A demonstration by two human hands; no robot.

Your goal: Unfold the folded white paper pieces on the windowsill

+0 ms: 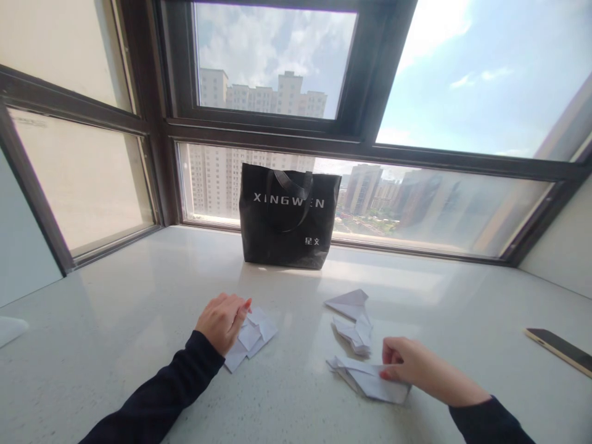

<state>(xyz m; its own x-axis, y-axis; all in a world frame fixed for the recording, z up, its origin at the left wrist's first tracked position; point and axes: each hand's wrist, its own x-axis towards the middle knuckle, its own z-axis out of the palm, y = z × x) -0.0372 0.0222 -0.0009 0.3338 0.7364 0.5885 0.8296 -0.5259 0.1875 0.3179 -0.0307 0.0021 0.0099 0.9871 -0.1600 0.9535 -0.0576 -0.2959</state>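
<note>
Left sleeve (161,394): long, dark navy, plain fabric, snug cuff at the wrist.
Right sleeve (490,422): same dark navy, cuff at the wrist.
Nails: red polish on left hand (222,320) and right hand (407,364).

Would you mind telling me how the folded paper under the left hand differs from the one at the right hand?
The left paper is compact, with small squarish flaps; the right paper is longer and flatter. The left hand lies over the left paper's end, while the right hand pinches the right paper's edge. Both are white, folded and lie on the pale counter.
</note>
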